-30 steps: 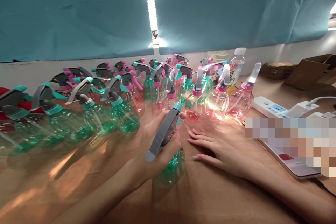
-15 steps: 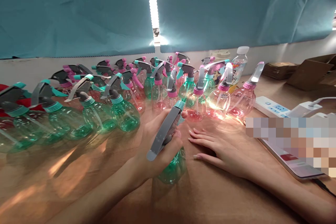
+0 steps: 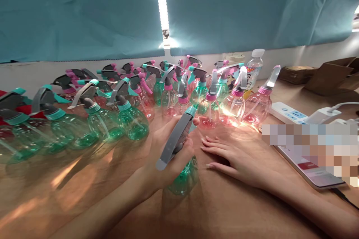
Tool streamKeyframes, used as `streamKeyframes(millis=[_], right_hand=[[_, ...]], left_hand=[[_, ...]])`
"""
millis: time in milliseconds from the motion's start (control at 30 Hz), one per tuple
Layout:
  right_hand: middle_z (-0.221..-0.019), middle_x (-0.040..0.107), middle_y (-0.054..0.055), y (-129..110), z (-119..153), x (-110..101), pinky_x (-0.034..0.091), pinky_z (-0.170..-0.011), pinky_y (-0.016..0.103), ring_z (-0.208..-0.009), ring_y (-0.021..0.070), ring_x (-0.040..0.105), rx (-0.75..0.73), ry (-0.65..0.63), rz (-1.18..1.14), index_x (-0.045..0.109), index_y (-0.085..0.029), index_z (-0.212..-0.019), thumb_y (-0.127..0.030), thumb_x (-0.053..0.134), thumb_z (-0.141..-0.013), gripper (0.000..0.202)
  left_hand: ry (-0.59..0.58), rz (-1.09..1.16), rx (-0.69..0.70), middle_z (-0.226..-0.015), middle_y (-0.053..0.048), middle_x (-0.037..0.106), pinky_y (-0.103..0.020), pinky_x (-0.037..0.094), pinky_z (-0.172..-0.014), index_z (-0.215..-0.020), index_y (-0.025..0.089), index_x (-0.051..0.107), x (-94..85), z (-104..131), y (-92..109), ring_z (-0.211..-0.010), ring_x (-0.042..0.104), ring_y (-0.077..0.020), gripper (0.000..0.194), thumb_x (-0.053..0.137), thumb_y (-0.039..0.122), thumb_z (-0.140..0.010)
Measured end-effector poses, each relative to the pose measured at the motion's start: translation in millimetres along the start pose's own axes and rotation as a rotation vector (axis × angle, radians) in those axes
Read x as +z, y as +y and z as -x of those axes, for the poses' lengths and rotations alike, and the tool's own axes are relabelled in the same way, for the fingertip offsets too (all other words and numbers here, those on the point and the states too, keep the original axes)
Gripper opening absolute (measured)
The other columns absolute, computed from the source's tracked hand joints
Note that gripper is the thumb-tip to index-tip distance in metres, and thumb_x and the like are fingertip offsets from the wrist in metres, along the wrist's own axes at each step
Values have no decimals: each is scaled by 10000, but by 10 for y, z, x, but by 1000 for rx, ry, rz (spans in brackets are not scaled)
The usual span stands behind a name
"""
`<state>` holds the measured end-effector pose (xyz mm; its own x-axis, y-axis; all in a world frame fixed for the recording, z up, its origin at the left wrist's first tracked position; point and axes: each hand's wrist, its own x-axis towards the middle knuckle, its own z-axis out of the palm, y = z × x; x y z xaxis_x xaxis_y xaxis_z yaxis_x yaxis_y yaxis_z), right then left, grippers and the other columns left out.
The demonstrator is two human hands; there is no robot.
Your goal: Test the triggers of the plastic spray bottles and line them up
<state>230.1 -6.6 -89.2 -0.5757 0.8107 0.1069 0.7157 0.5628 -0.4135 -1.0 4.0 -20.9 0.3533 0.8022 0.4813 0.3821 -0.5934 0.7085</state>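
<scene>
My left hand (image 3: 165,153) is wrapped round the neck of a green spray bottle (image 3: 183,179) with a grey and turquoise trigger head, upright on the wooden table (image 3: 224,213). Its fingers partly hide the neck and trigger. To its right, my right hand (image 3: 238,160) lies flat on the tabletop, fingers stretched out, holding nothing and apart from the bottle. Just beyond the hands stands a pink spray bottle (image 3: 209,114). Another green spray bottle (image 3: 133,123) is left of my left hand, at the end of a row of similar ones.
Several more pink and green spray bottles crowd the back of the table. A clear drink bottle (image 3: 254,69), a white power strip (image 3: 288,114) with a plugged-in charger (image 3: 322,115), a partly blurred tablet-like device (image 3: 311,171) and cardboard boxes (image 3: 331,80) are on the right. A lit tube (image 3: 162,3) hangs behind.
The whole view has shifted very slightly. Both hands and the held spray bottle keep the same pose.
</scene>
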Motion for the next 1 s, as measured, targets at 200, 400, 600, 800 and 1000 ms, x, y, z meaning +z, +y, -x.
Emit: streamKeyframes(millis=[200,400,600,800,1000], right_hand=[[-1467,460,66,11,1,16,348,-1126,508,-1363,285,413,-8,34,-50,530,-235,-1376,-449,542,-937,488],[-1464,464,74,14,4,33,345,-1130,496,-1365,279,412,-16,33,-48,530,-218,-1376,-443,534,-942,489],[-1470,460,71,42,15,54,338,-1129,516,-1369,290,404,-10,42,-64,528,-235,-1378,-463,536,-936,497],[-1474,459,75,50,12,55,346,-1128,498,-1376,280,396,-18,32,-73,517,-219,-1387,-479,523,-940,517],[-1472,462,76,58,14,74,339,-1128,515,-1374,287,398,-26,59,-102,523,-233,-1382,-488,529,-932,517]], left_hand=[[-3,23,-26,-675,11,556,-319,537,-646,-1171,221,580,12,9,-27,-615,573,-165,354,522,255,-823],[3,-1,-10,-706,3,565,-311,533,-628,-1131,226,597,1,-2,-16,-584,541,-150,320,511,253,-824],[-62,60,-8,-621,28,493,-284,484,-566,-936,224,629,-36,-32,46,-510,445,-127,194,491,229,-801],[-113,67,-15,-593,38,448,-295,441,-557,-878,212,604,-89,-81,127,-507,413,-127,183,471,206,-751],[-96,18,28,-626,18,457,-288,381,-515,-776,198,582,-100,-120,164,-536,413,-132,134,461,211,-720]])
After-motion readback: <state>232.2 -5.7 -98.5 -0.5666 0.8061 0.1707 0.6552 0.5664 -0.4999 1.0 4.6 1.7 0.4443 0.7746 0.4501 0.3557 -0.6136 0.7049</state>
